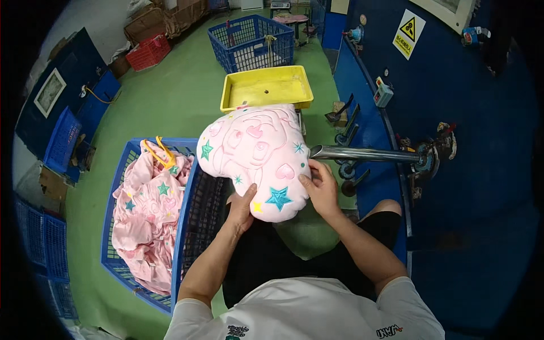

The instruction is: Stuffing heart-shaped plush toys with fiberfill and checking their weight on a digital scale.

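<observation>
A plump pink plush cushion [249,139], embroidered with a face, hearts and teal stars, is held up in front of me. Its near edge is gripped by my left hand [242,211], thumb on top and fingers underneath. My right hand [322,190] is closed on the cushion's right edge, with the thumb on its face. Just beyond that hand, a shiny metal tube [368,153] reaches from the blue machine on the right, its open tip beside the cushion. The fingers under the cushion are partly hidden.
To my left stands a blue plastic crate [187,238] full of limp pink printed covers [148,209], a yellow strap on its rim. Ahead are a yellow tray [266,90] and a larger blue crate [249,42]. A blue machine wall [453,187] fills the right side.
</observation>
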Motion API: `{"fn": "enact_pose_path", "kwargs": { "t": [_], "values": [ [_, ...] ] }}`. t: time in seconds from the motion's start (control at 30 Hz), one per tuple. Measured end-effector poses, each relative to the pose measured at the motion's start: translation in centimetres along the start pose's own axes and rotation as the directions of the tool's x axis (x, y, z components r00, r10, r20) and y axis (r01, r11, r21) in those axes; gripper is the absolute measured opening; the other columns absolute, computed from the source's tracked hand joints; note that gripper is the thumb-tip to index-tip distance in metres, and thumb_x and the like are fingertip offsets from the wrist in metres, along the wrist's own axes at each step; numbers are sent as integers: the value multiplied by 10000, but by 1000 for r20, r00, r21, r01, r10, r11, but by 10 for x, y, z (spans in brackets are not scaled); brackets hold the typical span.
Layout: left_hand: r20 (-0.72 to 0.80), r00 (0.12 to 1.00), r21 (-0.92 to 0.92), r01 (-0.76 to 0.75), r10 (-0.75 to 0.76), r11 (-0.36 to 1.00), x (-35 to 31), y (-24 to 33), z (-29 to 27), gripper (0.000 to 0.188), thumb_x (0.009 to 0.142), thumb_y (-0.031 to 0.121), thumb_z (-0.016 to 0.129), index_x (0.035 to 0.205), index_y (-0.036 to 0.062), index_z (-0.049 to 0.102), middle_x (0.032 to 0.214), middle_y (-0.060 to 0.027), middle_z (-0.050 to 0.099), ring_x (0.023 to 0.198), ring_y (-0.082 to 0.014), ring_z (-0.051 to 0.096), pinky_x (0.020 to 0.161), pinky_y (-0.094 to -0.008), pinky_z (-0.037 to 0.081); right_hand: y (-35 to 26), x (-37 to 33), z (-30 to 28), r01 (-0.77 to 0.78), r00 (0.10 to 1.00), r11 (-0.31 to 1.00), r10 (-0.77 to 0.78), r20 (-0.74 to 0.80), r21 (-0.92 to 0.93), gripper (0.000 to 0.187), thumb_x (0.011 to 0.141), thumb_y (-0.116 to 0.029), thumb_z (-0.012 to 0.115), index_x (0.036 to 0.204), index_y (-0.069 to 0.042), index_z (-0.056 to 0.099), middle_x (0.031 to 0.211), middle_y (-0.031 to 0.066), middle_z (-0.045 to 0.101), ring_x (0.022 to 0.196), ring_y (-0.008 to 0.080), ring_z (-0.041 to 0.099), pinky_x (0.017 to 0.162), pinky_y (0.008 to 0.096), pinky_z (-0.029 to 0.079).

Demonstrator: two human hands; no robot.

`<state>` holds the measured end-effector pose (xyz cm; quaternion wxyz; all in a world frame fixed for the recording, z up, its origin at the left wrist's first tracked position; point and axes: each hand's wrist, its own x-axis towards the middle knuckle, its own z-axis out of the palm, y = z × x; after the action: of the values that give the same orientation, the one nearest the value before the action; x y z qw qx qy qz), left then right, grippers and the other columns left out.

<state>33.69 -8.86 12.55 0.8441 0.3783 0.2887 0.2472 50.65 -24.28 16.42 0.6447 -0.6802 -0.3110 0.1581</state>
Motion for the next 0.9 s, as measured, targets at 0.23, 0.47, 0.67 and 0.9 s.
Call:
{"fn": "enact_pose_path", "kwargs": {
  "t": [0.23, 0.47, 0.67, 0.9],
  "values": [
    [305, 945, 183, 61, -115, 981, 48, 3, 104, 612, 900, 176, 752, 1371, -96, 471, 1226, -238, 637, 1026, -279, 674, 864, -337, 590, -6, -14, -58, 58, 956, 976, -115, -269, -209, 604, 834, -79, 779, 1342, 16, 466, 1215, 193, 563, 1047, 303, 611, 950, 390, 498],
    [393, 919, 277, -138, 18, 951, 58, -19, 149, 667, 842, 125, 786, 1375, -61, 431, 1188, -206, 632, 951, -243, 676, 789, -297, 590, 12, -17, -95, -37, 902, 970, -71, -425, -241, 661, 805, -120, 812, 1317, 27, 420, 1203, 223, 557, 1058, 337, 605, 951, 429, 486],
    [325, 944, 244, -28, -55, 969, 65, 24, 140, 591, 838, 82, 781, 1332, -63, 491, 1137, -197, 659, 907, -233, 680, 741, -288, 586, 9, -13, -59, -63, 906, 965, -52, -421, -254, 710, 789, -134, 835, 1320, 21, 390, 1176, 226, 573, 1021, 348, 626, 924, 428, 502],
    [273, 962, 268, -73, -3, 961, 77, 41, 106, 444, 854, 52, 758, 1243, -70, 582, 1053, -183, 697, 857, -239, 690, 732, -294, 590, -10, -6, -26, -148, 931, 962, 57, -359, -230, 752, 782, -106, 843, 1341, 16, 355, 1146, 222, 592, 987, 329, 643, 917, 414, 518]
  ]
}}
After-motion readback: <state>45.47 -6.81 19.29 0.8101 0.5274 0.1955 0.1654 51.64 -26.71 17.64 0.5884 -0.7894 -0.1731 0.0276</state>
